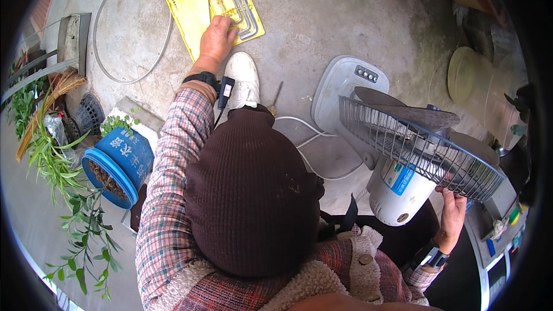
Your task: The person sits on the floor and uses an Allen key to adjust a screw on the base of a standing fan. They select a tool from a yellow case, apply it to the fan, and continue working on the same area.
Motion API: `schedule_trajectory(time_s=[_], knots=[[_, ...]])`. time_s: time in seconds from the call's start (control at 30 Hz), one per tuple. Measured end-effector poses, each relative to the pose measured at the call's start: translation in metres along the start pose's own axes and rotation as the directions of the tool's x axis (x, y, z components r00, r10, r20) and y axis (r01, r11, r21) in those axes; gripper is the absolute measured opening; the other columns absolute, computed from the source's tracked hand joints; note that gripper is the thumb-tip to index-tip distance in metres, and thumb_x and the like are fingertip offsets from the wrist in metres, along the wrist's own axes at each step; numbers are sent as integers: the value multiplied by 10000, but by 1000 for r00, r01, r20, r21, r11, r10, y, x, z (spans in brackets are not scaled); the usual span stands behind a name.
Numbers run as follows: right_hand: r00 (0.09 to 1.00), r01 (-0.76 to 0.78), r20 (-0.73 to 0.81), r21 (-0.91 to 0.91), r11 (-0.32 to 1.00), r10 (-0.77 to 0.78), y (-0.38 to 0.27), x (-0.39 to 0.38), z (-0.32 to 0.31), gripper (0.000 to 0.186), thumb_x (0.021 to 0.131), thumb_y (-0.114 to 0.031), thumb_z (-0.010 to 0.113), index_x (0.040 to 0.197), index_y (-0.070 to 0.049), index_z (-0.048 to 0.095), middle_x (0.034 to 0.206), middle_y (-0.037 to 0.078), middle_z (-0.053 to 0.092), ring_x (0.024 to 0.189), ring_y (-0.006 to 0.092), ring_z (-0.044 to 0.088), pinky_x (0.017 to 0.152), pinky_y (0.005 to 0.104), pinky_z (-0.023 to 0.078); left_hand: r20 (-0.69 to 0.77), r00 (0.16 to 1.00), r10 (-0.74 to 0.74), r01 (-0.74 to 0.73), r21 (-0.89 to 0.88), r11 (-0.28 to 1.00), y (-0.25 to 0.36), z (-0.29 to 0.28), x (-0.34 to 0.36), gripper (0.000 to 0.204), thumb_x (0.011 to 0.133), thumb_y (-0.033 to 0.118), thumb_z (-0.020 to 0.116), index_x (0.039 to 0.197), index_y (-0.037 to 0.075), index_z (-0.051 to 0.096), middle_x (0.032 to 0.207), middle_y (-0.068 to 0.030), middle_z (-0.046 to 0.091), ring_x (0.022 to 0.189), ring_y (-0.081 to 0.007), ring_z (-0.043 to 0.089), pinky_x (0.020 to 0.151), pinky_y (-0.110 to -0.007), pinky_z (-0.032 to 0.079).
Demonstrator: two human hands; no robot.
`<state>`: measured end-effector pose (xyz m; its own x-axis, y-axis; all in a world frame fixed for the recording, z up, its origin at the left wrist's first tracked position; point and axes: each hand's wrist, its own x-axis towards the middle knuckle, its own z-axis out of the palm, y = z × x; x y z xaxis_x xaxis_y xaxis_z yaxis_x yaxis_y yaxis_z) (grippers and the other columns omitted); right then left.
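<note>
My left hand (pixel 216 39) reaches forward to a yellow plastic case (pixel 190 8) lying unfolded on the floor. Its fingers are curled down over several L-shaped hex keys (pixel 245 8) in the case; what sits between the fingertips is hidden. At the right, an electric fan (pixel 397 190) leans over with its blades (pixel 403 109) bare at the front. My right hand (pixel 452 213) grips the lower edge of its rear wire guard (pixel 420 150). A small screwdriver (pixel 278 97) lies on the floor beside my white shoe (pixel 242 78).
A thin grey metal ring (pixel 97 34) rests on the concrete at the far left. The fan's grey base (pixel 340 78) and looped white cord (pixel 311 167) are right of my knee. Leafy plants and a blue bucket (pixel 128 155) of soil stand left; a metal-framed table (pixel 489 219) is right.
</note>
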<state>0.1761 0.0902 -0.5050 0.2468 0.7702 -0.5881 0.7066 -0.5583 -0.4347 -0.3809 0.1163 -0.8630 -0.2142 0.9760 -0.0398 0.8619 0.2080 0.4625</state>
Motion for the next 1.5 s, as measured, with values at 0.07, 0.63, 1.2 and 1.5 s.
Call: schedule_trajectory(time_s=[0.07, 0.63, 1.2, 1.5], knots=[[1000, 29, 1, 14, 999, -29, 0, 1, 1, 160, 907, -139, 564, 1030, -45, 604, 898, 28, 615, 835, 119, 540, 833, 285, 405, 33, 999, -20, 18, 57, 998, 0, 2, 0, 196, 797, 218, 648, 915, 74, 584, 948, -118, 570, 848, -323, 597, 733, -396, 499], [1000, -3, -23, 18, 1000, 3, -5, -2, 2, 171, 902, -169, 583, 1016, -44, 613, 890, 20, 610, 841, 121, 530, 829, 291, 399, -15, 1000, 24, -21, 206, 978, 3, 8, -13, 156, 833, 250, 617, 837, 95, 604, 818, -86, 602, 747, -296, 620, 656, -386, 504], [1000, 6, -18, 0, 1000, -6, -6, 0, 7, 209, 900, -193, 591, 1038, -38, 614, 891, 11, 605, 842, 117, 521, 834, 285, 384, -121, 987, 107, -83, 189, 978, 10, 18, -31, 299, 760, 342, 691, 818, 72, 575, 804, -93, 574, 707, -276, 609, 610, -374, 502], [999, -11, -49, -45, 999, 9, -5, 0, 4, 161, 910, -151, 561, 1002, -23, 596, 896, 41, 623, 844, 127, 545, 827, 285, 411, 89, 977, 192, -212, 405, 890, 16, 14, -34, 336, 764, 391, 670, 822, 73, 576, 788, -94, 547, 608, -254, 602, 543, -361, 493]])
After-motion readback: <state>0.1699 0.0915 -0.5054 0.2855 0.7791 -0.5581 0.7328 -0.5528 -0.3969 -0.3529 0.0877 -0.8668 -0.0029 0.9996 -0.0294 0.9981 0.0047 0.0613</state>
